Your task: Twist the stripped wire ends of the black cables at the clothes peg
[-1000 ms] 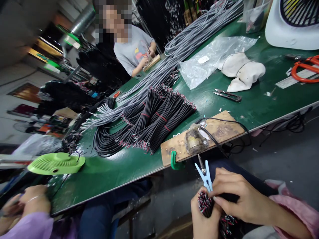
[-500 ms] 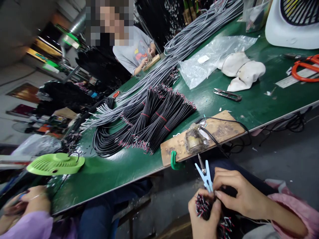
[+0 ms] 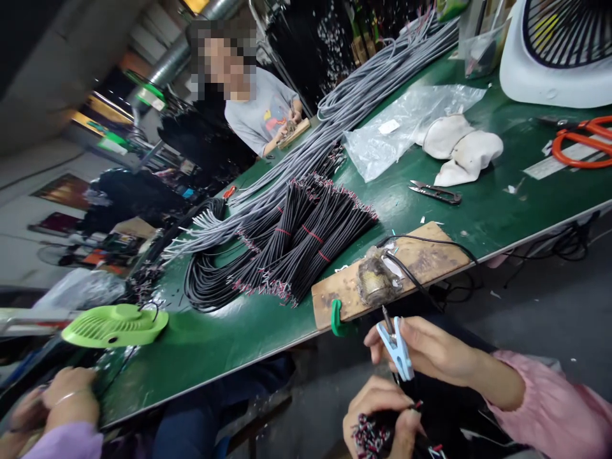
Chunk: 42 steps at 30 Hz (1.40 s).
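Observation:
My left hand (image 3: 377, 408), at the bottom right of centre, is closed around a bundle of black cables (image 3: 370, 437) with red, white and black wire ends. Just above it, my right hand (image 3: 435, 350) has its fingers around a light blue clothespin (image 3: 399, 354), partly behind it. The clothespin's spread handles point up, either side of a thin metal rod (image 3: 387, 319). That rod sticks out from a worn, grimy cylinder-like device (image 3: 377, 277) on a wooden board (image 3: 430, 252). A green clamp (image 3: 337, 315) sits at the board's near edge.
Tied black cables (image 3: 296, 242) and long grey cables (image 3: 335, 95) lie across the green table (image 3: 229, 338). To the right are small snips (image 3: 435, 192), orange-handled scissors (image 3: 568, 143), white cloth (image 3: 459, 146) and a white fan (image 3: 554, 70). A co-worker's hands (image 3: 67, 389) are at left; another person sits opposite.
My right hand has risen from the cable bundle to around the clothespin. My left hand has moved down and left with the bundle, away from the clothespin. The view has shifted slightly.

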Tool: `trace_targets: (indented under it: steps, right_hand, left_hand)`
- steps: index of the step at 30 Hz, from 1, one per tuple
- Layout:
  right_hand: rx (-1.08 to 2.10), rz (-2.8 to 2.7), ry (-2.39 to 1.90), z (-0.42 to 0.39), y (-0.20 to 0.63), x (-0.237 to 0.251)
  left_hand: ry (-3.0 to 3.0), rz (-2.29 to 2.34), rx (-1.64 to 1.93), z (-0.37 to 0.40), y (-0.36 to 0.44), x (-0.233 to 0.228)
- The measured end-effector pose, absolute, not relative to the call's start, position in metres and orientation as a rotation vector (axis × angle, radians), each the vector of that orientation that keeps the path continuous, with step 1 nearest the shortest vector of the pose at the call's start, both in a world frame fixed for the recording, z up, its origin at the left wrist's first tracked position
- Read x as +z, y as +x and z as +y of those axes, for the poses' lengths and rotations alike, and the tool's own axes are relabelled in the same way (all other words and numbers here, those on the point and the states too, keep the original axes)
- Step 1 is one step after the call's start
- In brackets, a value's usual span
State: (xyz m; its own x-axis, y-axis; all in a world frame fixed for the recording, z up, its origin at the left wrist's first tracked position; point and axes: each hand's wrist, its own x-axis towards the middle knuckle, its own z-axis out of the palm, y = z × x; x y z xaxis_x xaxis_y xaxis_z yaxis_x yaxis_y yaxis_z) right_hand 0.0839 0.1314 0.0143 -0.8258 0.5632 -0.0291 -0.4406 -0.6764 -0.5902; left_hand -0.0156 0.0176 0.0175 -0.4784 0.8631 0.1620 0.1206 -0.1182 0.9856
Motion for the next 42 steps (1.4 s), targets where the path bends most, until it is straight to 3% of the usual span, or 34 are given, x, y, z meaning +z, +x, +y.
trace_targets:
  steps: [14,22,30,42]
  right_hand:
    - [2.526,-0.532,-0.267,0.126,0.083,-0.009]
    - [2.138,-1.242,-0.613,0.120,0.114,-0.015]
    - [1.705,-1.695,-0.478,0.110,0.119,0.019]
    - [1.665,-1.744,-0.593,0.107,0.130,0.009]
  left_hand:
    - [1.013,1.523,1.712,0.024,-0.013,0.003]
    - [0.799,1.679,1.533,0.009,-0.008,0.006]
    - [0.583,1.955,1.473,0.005,0.003,0.000]
    - [0.477,1.607,1.608,-0.002,0.002,-0.010]
